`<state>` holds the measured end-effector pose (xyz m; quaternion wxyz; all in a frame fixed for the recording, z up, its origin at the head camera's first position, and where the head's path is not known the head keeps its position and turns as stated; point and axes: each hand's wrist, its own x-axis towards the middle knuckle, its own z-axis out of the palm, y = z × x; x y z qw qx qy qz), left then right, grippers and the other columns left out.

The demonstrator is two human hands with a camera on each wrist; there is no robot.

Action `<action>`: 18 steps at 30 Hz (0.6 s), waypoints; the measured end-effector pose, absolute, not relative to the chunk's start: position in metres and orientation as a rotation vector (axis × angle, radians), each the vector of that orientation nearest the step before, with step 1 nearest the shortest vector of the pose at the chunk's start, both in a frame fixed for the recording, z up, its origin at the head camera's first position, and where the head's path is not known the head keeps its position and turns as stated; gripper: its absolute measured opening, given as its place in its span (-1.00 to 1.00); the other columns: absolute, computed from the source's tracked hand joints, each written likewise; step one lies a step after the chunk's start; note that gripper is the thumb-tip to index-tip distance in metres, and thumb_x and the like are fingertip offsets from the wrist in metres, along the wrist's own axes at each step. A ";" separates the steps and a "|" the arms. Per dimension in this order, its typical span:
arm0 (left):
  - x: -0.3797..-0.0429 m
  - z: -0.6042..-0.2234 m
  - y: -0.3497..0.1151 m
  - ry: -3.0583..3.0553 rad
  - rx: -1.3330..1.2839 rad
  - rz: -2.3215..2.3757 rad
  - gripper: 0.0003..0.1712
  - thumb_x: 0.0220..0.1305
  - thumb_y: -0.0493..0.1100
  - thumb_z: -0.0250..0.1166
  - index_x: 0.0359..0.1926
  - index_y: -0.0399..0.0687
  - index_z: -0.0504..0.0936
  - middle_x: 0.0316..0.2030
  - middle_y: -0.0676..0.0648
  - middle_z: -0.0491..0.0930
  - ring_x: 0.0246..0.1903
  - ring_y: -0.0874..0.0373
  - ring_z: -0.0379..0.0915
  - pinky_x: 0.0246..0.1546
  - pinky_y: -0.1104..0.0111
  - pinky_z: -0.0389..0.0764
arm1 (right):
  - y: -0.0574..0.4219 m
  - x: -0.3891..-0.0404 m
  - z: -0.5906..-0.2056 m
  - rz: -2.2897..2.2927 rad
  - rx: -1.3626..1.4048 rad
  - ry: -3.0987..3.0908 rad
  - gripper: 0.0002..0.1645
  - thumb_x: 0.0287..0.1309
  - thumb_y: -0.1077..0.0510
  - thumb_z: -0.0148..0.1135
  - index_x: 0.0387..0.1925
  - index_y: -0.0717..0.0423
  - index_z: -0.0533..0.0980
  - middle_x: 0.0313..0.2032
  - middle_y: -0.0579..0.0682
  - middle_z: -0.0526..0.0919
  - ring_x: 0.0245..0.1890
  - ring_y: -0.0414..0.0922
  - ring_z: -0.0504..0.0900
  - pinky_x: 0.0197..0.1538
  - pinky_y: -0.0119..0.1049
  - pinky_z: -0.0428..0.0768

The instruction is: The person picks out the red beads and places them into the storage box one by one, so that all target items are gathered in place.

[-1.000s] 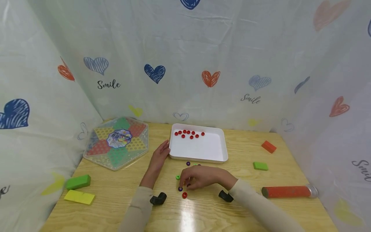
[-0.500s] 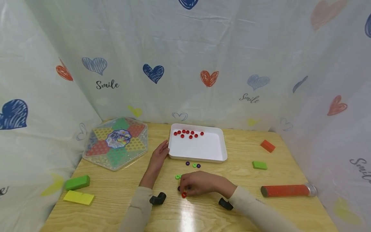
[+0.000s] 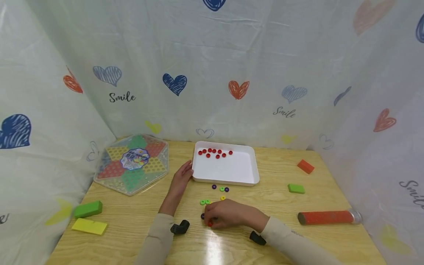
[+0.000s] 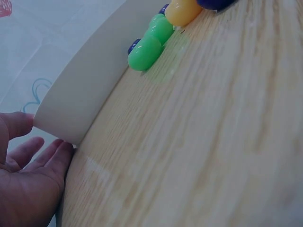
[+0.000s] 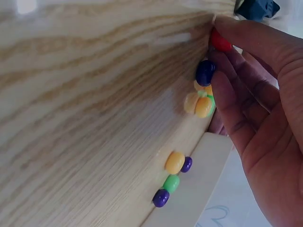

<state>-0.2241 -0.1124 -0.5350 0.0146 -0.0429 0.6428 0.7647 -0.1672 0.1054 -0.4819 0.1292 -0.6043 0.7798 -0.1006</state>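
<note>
My right hand (image 3: 225, 214) is low over the table, fingers curled, pinching a red bead (image 5: 220, 41) between thumb and fingertips. A dark purple bead (image 5: 205, 72) lies right beside those fingertips. My left hand (image 3: 181, 178) rests against the left side of the white tray (image 3: 228, 181); in the left wrist view its thumb touches the rim and its loosely extended fingers meet the lower corner. Several red beads (image 3: 217, 156) lie in the tray's back part. Between tray and right hand are green beads (image 3: 202, 202), a yellow bead (image 3: 223, 198) and purple beads (image 3: 214, 187).
A hexagonal Chinese checkers box (image 3: 132, 163) lies at the back left. Green (image 3: 87, 209) and yellow blocks (image 3: 89, 226) sit at the left edge. On the right are an orange-red block (image 3: 305, 166), a small green block (image 3: 296, 188) and a red cylinder (image 3: 328, 217). Printed curtains surround the table.
My right hand has shifted slightly toward me, from beside the purple bead to the red bead, uncovering the green and yellow beads behind it. My left hand stays at the tray.
</note>
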 end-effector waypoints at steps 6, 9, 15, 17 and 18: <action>-0.224 -0.535 -0.112 2.014 -0.138 2.364 -0.43 0.44 -0.21 0.06 0.43 -0.03 0.24 0.33 -0.21 0.31 0.33 -0.03 0.24 0.35 0.17 0.30 | 0.107 -0.168 -0.481 -0.421 -1.745 2.242 -0.89 0.23 0.12 0.26 -0.20 -0.10 0.61 -0.18 -0.27 0.55 -0.22 -0.48 0.43 -0.16 -0.78 0.39; -0.224 -0.535 -0.112 2.031 -0.155 2.348 -0.43 0.44 -0.20 0.06 0.43 0.00 0.24 0.33 -0.19 0.32 0.33 -0.01 0.24 0.35 0.19 0.31 | 0.110 -0.173 -0.482 -0.556 -1.680 2.215 -0.87 0.23 0.19 0.24 -0.19 -0.04 0.62 -0.18 -0.23 0.54 -0.20 -0.45 0.45 -0.11 -0.75 0.43; -0.224 -0.535 -0.112 2.033 -0.175 2.335 -0.43 0.44 -0.18 0.06 0.43 0.02 0.24 0.33 -0.18 0.31 0.33 -0.01 0.24 0.35 0.20 0.31 | 0.121 -0.188 -0.479 -0.800 -1.521 2.208 -0.85 0.23 0.28 0.20 -0.19 0.04 0.61 -0.15 -0.18 0.54 -0.12 -0.38 0.51 -0.06 -0.57 0.58; -0.225 -0.535 -0.111 2.032 -0.177 2.334 -0.43 0.44 -0.18 0.06 0.43 0.01 0.24 0.33 -0.18 0.31 0.33 -0.02 0.24 0.35 0.19 0.31 | 0.126 -0.195 -0.477 -0.861 -1.479 2.232 -0.85 0.23 0.28 0.20 -0.19 0.06 0.60 -0.15 -0.18 0.54 -0.12 -0.36 0.51 -0.06 -0.50 0.62; -0.225 -0.535 -0.111 2.027 -0.178 2.335 -0.43 0.43 -0.18 0.07 0.43 0.01 0.24 0.33 -0.18 0.31 0.33 -0.01 0.24 0.35 0.19 0.31 | 0.129 -0.198 -0.474 -0.891 -1.460 2.247 -0.85 0.22 0.29 0.20 -0.19 0.07 0.60 -0.15 -0.18 0.54 -0.12 -0.34 0.52 -0.06 -0.46 0.64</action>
